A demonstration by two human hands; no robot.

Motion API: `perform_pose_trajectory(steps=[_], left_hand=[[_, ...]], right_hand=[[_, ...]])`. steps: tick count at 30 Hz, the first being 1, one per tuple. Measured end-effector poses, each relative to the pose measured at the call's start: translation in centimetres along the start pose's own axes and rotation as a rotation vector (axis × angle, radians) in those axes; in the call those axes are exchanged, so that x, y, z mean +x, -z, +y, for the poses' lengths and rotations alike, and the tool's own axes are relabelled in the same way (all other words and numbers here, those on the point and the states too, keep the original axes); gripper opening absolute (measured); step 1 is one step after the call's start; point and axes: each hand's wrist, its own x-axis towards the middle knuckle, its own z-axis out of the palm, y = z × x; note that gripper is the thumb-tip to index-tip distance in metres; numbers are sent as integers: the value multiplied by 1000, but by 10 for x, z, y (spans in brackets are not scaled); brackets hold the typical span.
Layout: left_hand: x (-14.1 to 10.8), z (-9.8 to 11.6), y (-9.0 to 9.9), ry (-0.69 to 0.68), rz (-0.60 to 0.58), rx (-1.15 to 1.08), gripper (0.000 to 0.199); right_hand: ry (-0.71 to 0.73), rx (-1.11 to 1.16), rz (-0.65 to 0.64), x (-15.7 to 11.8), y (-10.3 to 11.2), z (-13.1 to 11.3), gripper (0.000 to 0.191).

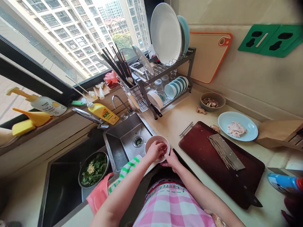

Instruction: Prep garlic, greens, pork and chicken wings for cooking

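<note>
A white bowl [150, 142] is near the counter's front edge, beside the small sink. My left hand [155, 152] reaches into it, its fingers curled into dark red raw meat [163, 148]. My right hand [172, 160] grips the bowl's right side, with the thumb at the rim. To the right lies a dark red cutting board [196, 142] with a cleaver [226, 153] flat on top. Behind the board, a light blue plate [224, 121] bears pale, fatty raw pieces [236, 128].
Left of the bowl is a steel sink [123, 135]; the larger basin holds a pot of leafy greens [93, 171]. A dish rack [169, 69] stands behind. A brown bowl [212, 97] of sliced pieces sits at the wall. Cloths [100, 194] hang over the sink's front edge.
</note>
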Motion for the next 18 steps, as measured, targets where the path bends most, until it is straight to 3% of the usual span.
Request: perform_pose_trajectory(steps=[2,4,8,13,18], left_hand=[[0,3,-5,-40,-51,22,24],[-1,3,-5,-98,-96,30,24],[-1,3,-1,-55,-124,178,61],[7,9,2,24,-145,259,27],[-7,13,13,-17,-136,233,43]], right_hand=[[4,2,-4,-1,0,-1,46],[5,6,-4,-2,0,-2,45],[11,5,-1,-4,0,-5,45],[5,0,-9,-4,0,-6,41],[1,10,-15,-5,-1,-5,40]])
